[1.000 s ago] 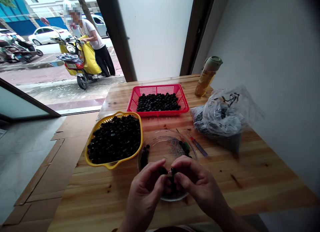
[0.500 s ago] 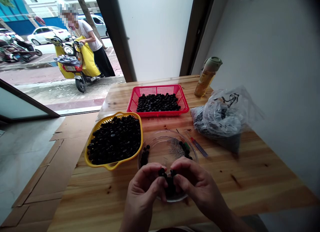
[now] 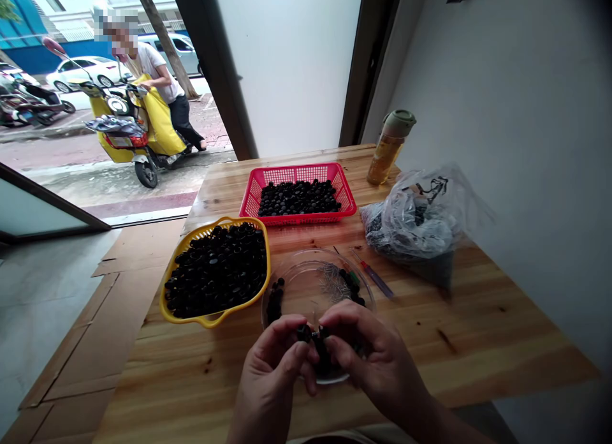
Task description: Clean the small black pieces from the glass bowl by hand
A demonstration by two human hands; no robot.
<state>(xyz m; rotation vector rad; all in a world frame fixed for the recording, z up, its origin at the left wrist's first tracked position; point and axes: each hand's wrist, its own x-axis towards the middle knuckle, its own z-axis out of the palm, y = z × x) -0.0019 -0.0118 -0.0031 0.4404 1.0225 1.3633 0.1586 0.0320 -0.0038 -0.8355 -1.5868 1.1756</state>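
Note:
Between the thumb and fingers of my left hand [image 3: 270, 370] is a small round black part [image 3: 303, 333]. My right hand [image 3: 377, 351] pinches another small black piece [image 3: 324, 332], close against the first. A bit of bright metal shows between the two; its shape is too small to make out. Both hands are over the near side of a clear round dish [image 3: 287, 260]. In the dish lie thin metal pins [image 3: 333, 283] and small black pieces [image 3: 275, 298] at the left and right; my hands hide part of its near side.
A yellow basket [image 3: 268, 259] heaped with black caps stands left of the dish, a red basket [image 3: 306, 220] of black pieces behind it. A screwdriver [image 3: 380, 283], a plastic bag [image 3: 421, 208] and a bottle [image 3: 388, 149] are on the right. Outside, a person [image 3: 155, 64] leans at a yellow scooter [image 3: 160, 122].
The black pieces in my two hands are now closer together. The whole view has shifted slightly. Outside, the person's legs have changed position beside the scooter.

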